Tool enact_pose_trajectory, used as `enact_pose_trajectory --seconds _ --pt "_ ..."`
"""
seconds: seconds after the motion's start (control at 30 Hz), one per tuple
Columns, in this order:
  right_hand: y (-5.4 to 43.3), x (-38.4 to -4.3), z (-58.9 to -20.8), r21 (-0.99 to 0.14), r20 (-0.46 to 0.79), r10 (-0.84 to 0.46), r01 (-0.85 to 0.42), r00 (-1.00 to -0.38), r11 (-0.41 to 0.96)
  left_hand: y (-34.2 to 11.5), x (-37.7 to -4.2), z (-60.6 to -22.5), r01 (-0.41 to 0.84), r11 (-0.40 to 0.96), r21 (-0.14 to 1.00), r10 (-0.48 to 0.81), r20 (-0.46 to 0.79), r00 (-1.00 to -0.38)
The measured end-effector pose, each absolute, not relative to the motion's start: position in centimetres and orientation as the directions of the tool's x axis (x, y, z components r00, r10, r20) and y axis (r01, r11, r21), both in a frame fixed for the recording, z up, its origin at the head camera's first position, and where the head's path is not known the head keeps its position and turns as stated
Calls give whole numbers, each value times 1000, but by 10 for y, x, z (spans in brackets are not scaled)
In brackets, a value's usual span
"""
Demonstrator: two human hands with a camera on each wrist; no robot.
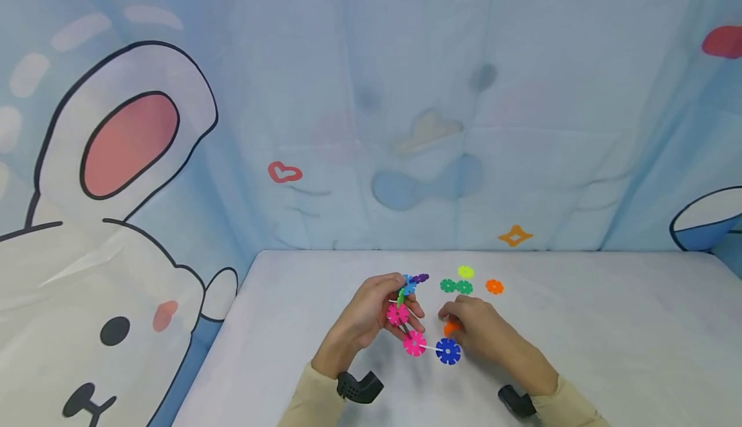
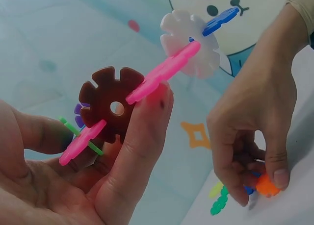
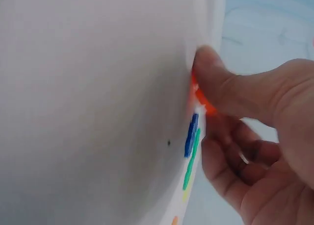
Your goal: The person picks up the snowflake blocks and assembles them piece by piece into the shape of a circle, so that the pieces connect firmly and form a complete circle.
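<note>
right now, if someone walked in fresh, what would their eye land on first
Probably the big cartoon animal on the blue backdrop, filling the head view's left side. Next, likely the bright chain of slotted discs held in the left hand. To its right, the right hand pinches an orange disc at the white table.
</note>
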State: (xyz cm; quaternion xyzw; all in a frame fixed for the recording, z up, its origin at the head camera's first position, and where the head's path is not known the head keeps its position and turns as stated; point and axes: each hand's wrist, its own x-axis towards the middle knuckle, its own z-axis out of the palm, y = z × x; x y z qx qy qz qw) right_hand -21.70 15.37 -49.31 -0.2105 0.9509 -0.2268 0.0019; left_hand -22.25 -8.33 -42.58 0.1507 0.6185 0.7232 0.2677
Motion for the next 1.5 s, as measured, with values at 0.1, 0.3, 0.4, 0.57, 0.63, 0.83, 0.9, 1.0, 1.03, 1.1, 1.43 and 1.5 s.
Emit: enact_pose_trajectory --seconds 0.1,0.3,0.4,0.57,0.63,0.83,0.9,1.0,1.03,1.1,1.43,1.5 --pt "160 -220 -491 -495 82 -381 -370 -921 786 -83 -222 -425 -200 -96 975 577 -109 -809" --pt "179 -221 -469 -658 162 -332 -352 -929 666 -82 -221 -425 -205 -96 974 583 -112 -805" --pt "186 -217 -452 -764 190 -270 -315 -944 564 -80 -219 -424 -204 -88 975 579 -117 -807" --pt "190 -208 -430 -851 215 -172 -271 -961 449 -73 -214 -424 -144 -60 988 557 -87 -826" --pt "188 -205 -426 -853 249 -166 -297 -954 429 -71 -211 -424 -107 -47 993 549 -64 -833" --pt "178 -195 -420 -817 361 -165 -397 -918 418 -65 -205 -423 -35 -31 999 553 -12 -833" --pt "176 -193 -420 -805 386 -166 -419 -908 420 -64 -204 -423 -17 -23 1000 566 -1 -824" --pt "175 -190 -419 -788 416 -176 -451 -892 420 -63 -203 -422 6 -11 1000 586 12 -810" --pt "175 -190 -419 -780 427 -182 -463 -886 421 -62 -203 -422 11 -10 1000 590 14 -807" --pt "176 -189 -418 -766 448 -192 -486 -873 422 -62 -202 -421 24 -8 1000 593 23 -805" --pt "179 -188 -415 -736 502 -226 -550 -835 395 -60 -192 -413 148 13 989 570 115 -814" --pt "179 -188 -414 -727 514 -231 -563 -826 394 -59 -190 -413 163 19 986 565 124 -816"
